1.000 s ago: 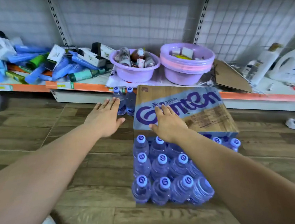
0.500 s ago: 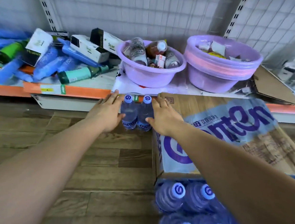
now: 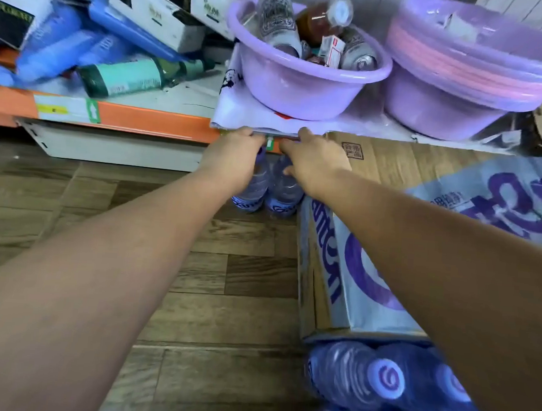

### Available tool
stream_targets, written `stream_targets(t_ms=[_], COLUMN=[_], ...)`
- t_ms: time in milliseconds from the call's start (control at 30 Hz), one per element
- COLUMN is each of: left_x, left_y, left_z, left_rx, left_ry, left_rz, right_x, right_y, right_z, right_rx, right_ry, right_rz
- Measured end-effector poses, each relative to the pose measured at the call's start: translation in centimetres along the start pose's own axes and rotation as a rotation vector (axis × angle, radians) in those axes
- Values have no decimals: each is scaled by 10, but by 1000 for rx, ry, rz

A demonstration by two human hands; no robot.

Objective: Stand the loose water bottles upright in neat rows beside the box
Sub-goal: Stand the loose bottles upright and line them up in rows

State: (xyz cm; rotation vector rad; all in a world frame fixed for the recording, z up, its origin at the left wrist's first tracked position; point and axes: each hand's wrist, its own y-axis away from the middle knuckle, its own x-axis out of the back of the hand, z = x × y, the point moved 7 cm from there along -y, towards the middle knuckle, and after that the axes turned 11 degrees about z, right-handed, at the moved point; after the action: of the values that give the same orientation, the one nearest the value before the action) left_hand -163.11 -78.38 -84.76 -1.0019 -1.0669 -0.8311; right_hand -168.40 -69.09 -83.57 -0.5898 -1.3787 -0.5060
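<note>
- Two water bottles (image 3: 266,185) stand upright, side by side on the wood floor (image 3: 193,264), just left of the cardboard box (image 3: 374,233).
- The left hand (image 3: 231,160) wraps the left bottle's top.
- The right hand (image 3: 315,165) closes on the right bottle's top.
- More bottles (image 3: 378,385) stand in rows by the box's near end.
- Above, a purple basin (image 3: 305,88) sits on the shelf (image 3: 124,117).

Two hands (image 3: 231,156) (image 3: 315,166), two upright bottles (image 3: 251,187) (image 3: 284,190), one box (image 3: 379,168), two purple basins (image 3: 305,88) (image 3: 450,99)
</note>
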Motion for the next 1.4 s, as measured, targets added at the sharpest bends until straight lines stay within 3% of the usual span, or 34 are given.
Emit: stream_targets(t_ms=[167, 433, 767, 1033, 1167, 1400], left_x=[8, 29, 151, 273, 323, 353], left_y=[23, 78, 150, 160, 166, 183], left_z=[-5, 2, 51, 134, 189, 309], left_rx=[24, 128, 165, 84, 47, -112], left_ry=[16, 79, 145, 4, 27, 49], left_rz=[-16, -17, 157, 140, 172, 204], right_x=[-2, 9, 121, 254, 315, 359], right_y=[20, 55, 138, 211, 252, 337], right_z=[-13, -15, -18, 21, 58, 136], right_rx=[5, -72, -44, 63, 83, -32], right_ry=[-266, -395, -542, -514, -364, -224], right_rz=[-2, 14, 105, 186, 220, 213])
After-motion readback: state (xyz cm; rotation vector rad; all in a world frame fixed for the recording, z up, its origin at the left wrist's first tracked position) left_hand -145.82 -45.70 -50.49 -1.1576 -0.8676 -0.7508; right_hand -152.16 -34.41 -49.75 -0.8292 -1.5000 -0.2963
